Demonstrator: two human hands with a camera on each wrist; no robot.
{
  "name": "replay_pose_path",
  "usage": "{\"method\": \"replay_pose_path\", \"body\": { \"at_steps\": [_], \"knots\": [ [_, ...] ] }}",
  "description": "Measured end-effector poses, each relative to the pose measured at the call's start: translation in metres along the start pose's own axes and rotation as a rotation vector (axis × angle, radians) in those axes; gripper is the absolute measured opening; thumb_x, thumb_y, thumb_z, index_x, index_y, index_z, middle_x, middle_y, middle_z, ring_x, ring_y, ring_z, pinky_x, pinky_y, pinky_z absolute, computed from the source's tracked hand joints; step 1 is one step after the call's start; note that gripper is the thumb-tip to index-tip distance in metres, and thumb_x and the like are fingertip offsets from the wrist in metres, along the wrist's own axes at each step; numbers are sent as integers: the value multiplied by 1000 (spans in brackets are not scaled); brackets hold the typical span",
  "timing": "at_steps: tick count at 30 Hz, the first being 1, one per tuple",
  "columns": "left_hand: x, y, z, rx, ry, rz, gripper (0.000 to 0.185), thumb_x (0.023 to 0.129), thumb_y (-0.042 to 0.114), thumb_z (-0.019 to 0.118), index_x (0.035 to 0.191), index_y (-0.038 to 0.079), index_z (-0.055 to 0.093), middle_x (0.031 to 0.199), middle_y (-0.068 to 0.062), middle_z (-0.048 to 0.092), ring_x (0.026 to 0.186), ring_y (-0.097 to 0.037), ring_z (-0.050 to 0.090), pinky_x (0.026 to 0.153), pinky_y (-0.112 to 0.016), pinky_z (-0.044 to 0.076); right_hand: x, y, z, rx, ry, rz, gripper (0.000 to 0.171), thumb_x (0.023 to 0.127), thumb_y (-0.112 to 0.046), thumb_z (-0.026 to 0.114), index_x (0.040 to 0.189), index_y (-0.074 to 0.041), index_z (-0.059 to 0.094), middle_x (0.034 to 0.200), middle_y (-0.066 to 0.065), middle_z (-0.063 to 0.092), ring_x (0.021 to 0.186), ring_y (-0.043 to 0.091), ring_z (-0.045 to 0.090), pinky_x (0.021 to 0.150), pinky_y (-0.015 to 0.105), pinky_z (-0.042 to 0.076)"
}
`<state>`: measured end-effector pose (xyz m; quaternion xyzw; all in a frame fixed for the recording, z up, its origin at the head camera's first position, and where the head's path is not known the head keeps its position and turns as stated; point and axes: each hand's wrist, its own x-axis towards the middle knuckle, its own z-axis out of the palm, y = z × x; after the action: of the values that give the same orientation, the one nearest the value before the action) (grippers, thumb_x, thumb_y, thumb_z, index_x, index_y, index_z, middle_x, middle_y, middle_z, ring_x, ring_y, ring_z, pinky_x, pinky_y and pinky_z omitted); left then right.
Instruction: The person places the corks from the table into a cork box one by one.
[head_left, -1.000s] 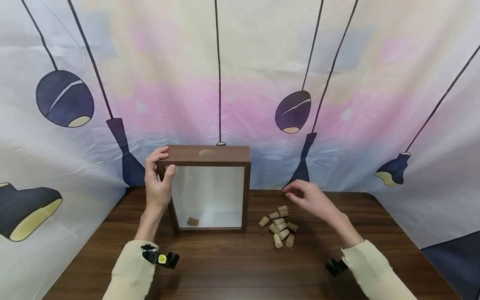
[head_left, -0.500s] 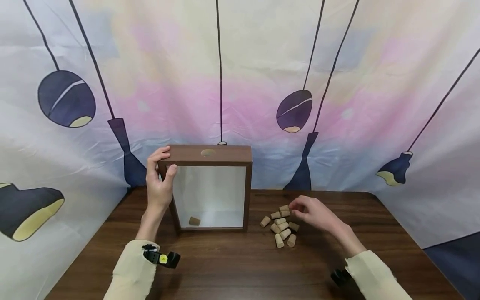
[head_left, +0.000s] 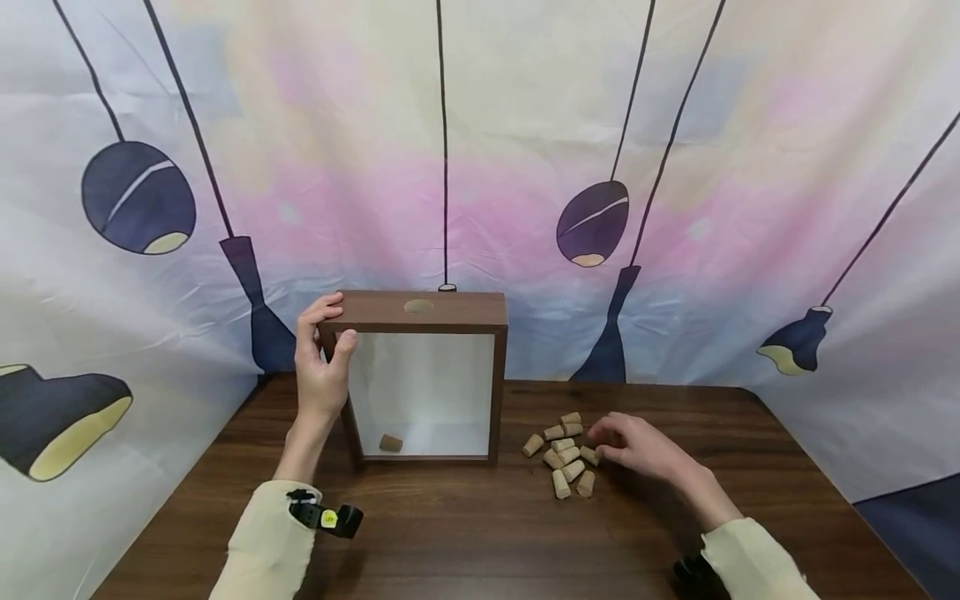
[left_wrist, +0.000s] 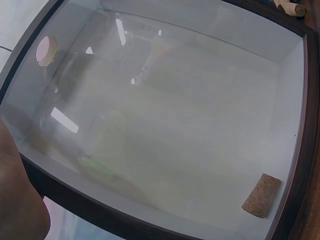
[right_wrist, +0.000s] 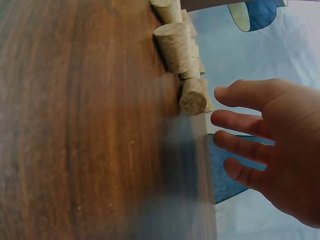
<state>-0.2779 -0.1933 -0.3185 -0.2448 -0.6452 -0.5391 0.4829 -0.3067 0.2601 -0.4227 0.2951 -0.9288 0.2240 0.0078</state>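
Observation:
A brown wooden shadow box [head_left: 465,310] with a clear front and a round hole in its top stands upright on the table. My left hand [head_left: 322,379] grips its upper left corner, thumb on the front edge and fingers over the top. One cork stopper [head_left: 391,443] lies at the bottom inside; the left wrist view shows this same cork [left_wrist: 262,196] through the pane. To the right of the box, several cork stoppers [head_left: 570,455] lie in a loose pile. My right hand [head_left: 641,446] hovers at the pile's right side, fingers loosely bent and holding nothing, close to the nearest cork [right_wrist: 193,97].
The dark wood table [head_left: 450,533] ends at a printed fabric backdrop [head_left: 510,208] with painted hanging lamps, close behind the box. A black wrist camera [head_left: 337,520] sits on the left sleeve.
My right hand has come down from above and behind the pile to its right side, near table height. The left hand and the box hold their place.

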Motion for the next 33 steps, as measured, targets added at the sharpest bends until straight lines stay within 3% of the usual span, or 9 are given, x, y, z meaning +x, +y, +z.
{"method": "replay_pose_path", "body": {
  "at_steps": [6, 10, 18, 29, 33],
  "knots": [
    [-1, 0, 0, -11, 5, -7, 32, 90, -3, 55, 117, -19, 47, 136, -34, 47, 131, -19, 48, 83, -23, 35, -1, 2, 5, -4, -47, -2, 24, 94, -19, 67, 117, -13, 66, 110, -1, 65, 90, 11, 60, 75, 31, 50],
    [-2, 0, 0, -16, 3, -12, 33, 90, -2, 55, 117, -19, 46, 137, -33, 46, 134, -20, 46, 93, -24, 35, -1, 1, 7, 46, -95, 25, 26, 96, -21, 64, 120, -12, 65, 109, -2, 66, 94, 13, 62, 76, 31, 51],
    [0, 1, 1, -7, 3, -6, 32, 91, -1, 55, 117, -18, 47, 137, -33, 47, 132, -19, 47, 82, -25, 33, 2, 0, 7, 66, -112, 48, 26, 96, -18, 63, 121, -12, 65, 103, -4, 67, 91, 10, 62, 75, 31, 50],
    [-3, -2, 1, -15, 12, -4, 33, 89, -1, 56, 116, -19, 47, 135, -35, 47, 133, -20, 48, 91, -25, 35, 0, -5, 1, 39, -37, 50, 24, 94, -15, 65, 118, -11, 68, 101, -2, 68, 85, 5, 61, 72, 27, 50],
    [-3, -3, 1, -5, 9, -3, 33, 91, 0, 55, 117, -18, 47, 136, -33, 48, 132, -21, 47, 78, -24, 32, 2, -9, -4, 43, 7, 40, 23, 94, -18, 65, 117, -13, 68, 100, -5, 68, 83, 4, 60, 71, 26, 50]
  ]
}}
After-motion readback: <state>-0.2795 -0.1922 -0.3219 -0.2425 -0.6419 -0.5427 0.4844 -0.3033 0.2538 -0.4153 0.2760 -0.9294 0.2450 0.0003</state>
